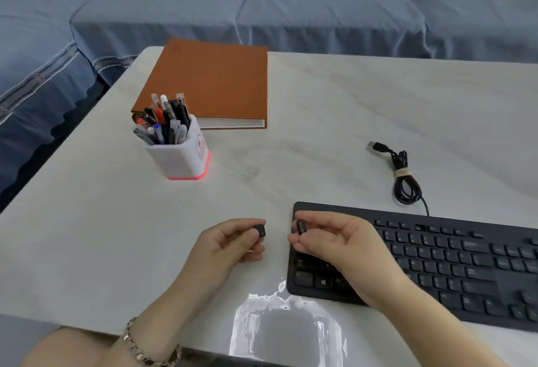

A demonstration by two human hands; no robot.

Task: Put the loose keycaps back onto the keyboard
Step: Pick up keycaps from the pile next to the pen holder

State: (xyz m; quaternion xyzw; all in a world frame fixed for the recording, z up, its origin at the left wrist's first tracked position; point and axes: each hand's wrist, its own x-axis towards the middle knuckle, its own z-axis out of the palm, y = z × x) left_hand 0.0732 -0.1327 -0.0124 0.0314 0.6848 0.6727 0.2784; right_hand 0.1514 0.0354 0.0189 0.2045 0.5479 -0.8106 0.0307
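While each hand pinches one black keycap, the count of loose caps in view stands at two. My left hand [227,247] grips the first keycap [260,230] between thumb and forefinger, just left of the keyboard [436,259]. My right hand [334,238] pinches the second keycap [300,227] edge-on over the keyboard's far-left corner; legend unreadable. The caps are close but apart.

Keyboard: one, black, on the table [320,133], long axis left to right, right end angled nearer and cut off by the frame. My right hand hides part of its left-hand keys, so their state cannot be told.

One bundled cable [404,180] lies beyond it, USB plug [377,146] pointing far-left. One pen cup [180,157], pens too bunched to count, stands far left before one brown notebook [212,81].
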